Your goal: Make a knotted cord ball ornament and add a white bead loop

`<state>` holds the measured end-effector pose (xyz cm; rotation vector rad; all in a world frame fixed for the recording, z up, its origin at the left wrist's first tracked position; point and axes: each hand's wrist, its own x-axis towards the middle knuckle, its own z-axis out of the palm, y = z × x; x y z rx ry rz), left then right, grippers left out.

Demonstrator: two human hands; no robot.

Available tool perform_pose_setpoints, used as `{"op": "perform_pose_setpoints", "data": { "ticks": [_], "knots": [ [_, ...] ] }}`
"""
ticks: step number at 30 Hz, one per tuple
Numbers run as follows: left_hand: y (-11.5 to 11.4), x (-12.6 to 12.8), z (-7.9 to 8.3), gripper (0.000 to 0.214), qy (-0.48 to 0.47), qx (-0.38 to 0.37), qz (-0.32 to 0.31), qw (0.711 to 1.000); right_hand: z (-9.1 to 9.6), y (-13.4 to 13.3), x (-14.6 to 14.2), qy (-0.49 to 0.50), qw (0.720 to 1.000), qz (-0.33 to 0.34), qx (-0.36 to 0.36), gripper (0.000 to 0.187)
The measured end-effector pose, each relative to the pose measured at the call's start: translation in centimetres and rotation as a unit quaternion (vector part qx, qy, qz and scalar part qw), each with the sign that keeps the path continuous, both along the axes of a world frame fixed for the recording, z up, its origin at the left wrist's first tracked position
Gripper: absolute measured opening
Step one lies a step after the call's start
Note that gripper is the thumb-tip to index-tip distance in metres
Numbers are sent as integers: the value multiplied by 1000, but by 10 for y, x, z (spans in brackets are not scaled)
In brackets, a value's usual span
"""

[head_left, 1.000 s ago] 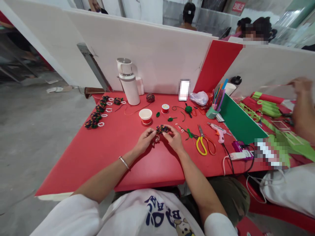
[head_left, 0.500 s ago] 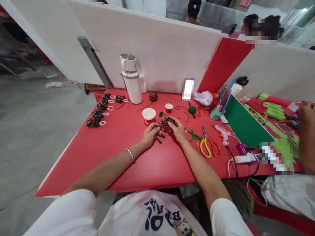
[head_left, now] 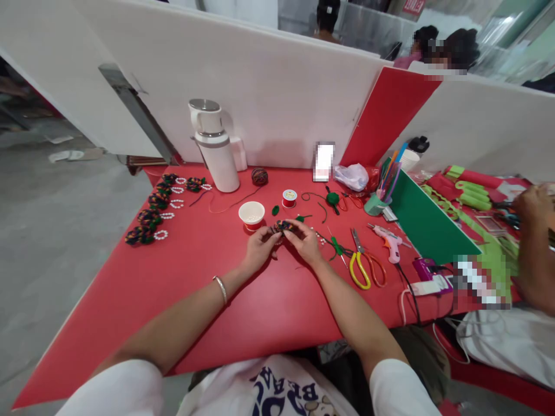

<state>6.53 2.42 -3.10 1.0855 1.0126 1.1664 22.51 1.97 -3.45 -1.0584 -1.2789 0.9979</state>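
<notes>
A small dark multicoloured yarn piece point(head_left: 283, 226) is pinched between both my hands above the red table. My left hand point(head_left: 259, 249) grips its left end, its fingertips closed on the yarn. At the opposite end, my right hand point(head_left: 307, 245) has thumb and fingers pressed on it. The fingers hide much of the piece. Just beyond my left hand stands a white cup point(head_left: 252, 214) with small white beads in it. Loose white beads point(head_left: 321, 239) and a green-handled tool point(head_left: 337, 248) with a thin metal shaft lie right of my right hand.
Yarn pieces with bead loops point(head_left: 150, 219) line the table's left side. A white flask point(head_left: 217, 156), yarn ball point(head_left: 259, 176) and thread spool point(head_left: 289, 198) stand behind. Scissors point(head_left: 359, 268), pliers-like orange handles and a pink glue gun point(head_left: 393, 248) lie right. A co-worker's hand point(head_left: 535, 208) is beyond the green divider point(head_left: 433, 222).
My left hand's fingers, spread a little before, have drawn in and closed on the yarn piece. My right hand still holds it. The whole view has shifted slightly.
</notes>
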Motion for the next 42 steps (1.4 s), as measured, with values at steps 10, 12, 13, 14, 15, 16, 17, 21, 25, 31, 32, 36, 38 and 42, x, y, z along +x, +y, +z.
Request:
{"op": "perform_pose_setpoints", "data": {
  "ticks": [10, 12, 13, 14, 15, 16, 17, 21, 25, 31, 32, 36, 38, 42],
  "knots": [
    [-1, -4, 1, 47, -42, 22, 14, 999, -2, -1, 1, 37, 998, -43, -34, 43],
    [0, -4, 0, 50, -52, 12, 5, 999, -1, -2, 2, 33, 998, -47, -39, 43],
    [0, -4, 1, 49, -55, 8, -3, 998, 0, -3, 2, 32, 998, -48, -40, 43],
    [0, -5, 1, 49, -56, 4, -13, 998, 1, -4, 2, 35, 997, -47, -43, 43],
    [0, -5, 2, 49, -58, 0, -22, 998, 2, -5, 2, 41, 997, -45, -48, 43],
    [1, -5, 2, 49, -59, -4, -30, 998, 3, -5, 2, 48, 996, -43, -54, 44],
    [1, -5, 3, 50, -62, -8, -36, 997, 4, -6, 2, 55, 996, -41, -62, 45],
    [1, -6, 3, 51, -66, -9, -39, 997, 5, -7, 1, 69, 993, -29, -92, 49],
    [1, -5, 2, 48, -64, -2, -36, 997, 0, -4, 3, 59, 992, -24, -105, 53],
    [2, -5, 1, 48, -48, -6, -29, 998, 0, -4, 7, -120, 981, -151, 36, 28],
    [3, -5, 1, 48, -44, -9, -26, 999, 2, -6, 7, -143, 976, -155, 53, 25],
    [4, -5, 1, 49, -37, -19, -21, 999, 13, -15, 4, -172, 972, -133, 86, 23],
    [4, -4, 1, 49, -36, -18, -20, 999, 18, -19, 3, -170, 970, -142, 95, 21],
    [3, -5, 2, 48, -36, -13, -18, 999, 21, -21, 4, -224, 960, -125, 108, 17]
  ]
}}
